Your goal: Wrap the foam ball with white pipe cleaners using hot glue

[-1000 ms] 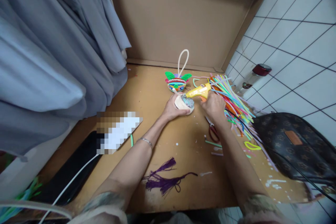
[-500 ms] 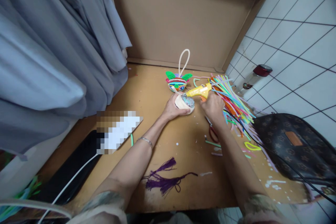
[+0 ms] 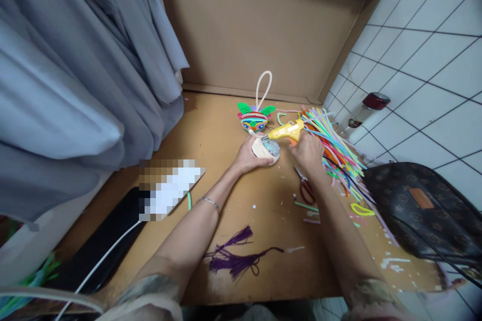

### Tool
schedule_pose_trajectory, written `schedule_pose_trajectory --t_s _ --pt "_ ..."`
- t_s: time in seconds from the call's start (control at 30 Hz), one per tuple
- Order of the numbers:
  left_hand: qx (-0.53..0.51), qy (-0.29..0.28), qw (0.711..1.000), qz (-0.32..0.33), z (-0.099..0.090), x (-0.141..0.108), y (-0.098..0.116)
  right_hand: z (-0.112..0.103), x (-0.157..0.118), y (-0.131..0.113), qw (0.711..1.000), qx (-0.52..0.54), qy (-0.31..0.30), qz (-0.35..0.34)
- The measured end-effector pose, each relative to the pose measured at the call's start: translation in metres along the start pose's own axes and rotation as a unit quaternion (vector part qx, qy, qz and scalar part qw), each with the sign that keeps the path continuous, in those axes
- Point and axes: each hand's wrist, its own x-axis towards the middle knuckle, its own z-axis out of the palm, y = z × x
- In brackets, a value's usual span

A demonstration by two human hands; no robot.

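Note:
My left hand point(image 3: 246, 157) is closed around a rounded cream-white craft piece point(image 3: 261, 148) whose open side shows a bluish-grey filling. In my right hand point(image 3: 308, 151) is a yellow glue gun point(image 3: 286, 131), its trigger orange and its nozzle at the upper rim of the craft piece. Whether the tip touches the rim I cannot tell. Just behind stands a colourful animal-head ornament point(image 3: 254, 119) with green ears and a white loop on top. Red-handled scissors point(image 3: 306, 188) lie below my right hand, partly behind the forearm.
Many coloured pipe cleaners point(image 3: 335, 140) are heaped at the right, near a brown patterned bag point(image 3: 425, 210). Purple tassels point(image 3: 237, 258) lie at the front. A cardboard panel point(image 3: 263, 30) closes off the back; grey cloth point(image 3: 75, 60) hangs left. A black cable point(image 3: 399, 223) crosses the right side.
Both hands, with the craft piece and the glue gun, have shifted very slightly to the right. The grips look the same.

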Motion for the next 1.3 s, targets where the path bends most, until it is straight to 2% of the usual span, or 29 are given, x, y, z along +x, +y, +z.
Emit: schedule_pose_trajectory --t_s 0.37,0.9,1.3 --pt "-0.008 0.002 1.0 -0.005 0.0 0.0 0.001 -0.01 -0.004 0.001 1.0 -0.015 -0.017 -0.011" --pt "-0.009 0.002 1.0 0.0 0.001 0.001 -0.003 -0.001 -0.002 -0.004 1.0 0.0 0.016 0.007" --pt "-0.006 0.0 1.0 0.001 0.002 0.001 -0.005 -0.014 -0.006 -0.002 0.999 -0.035 0.004 -0.003"
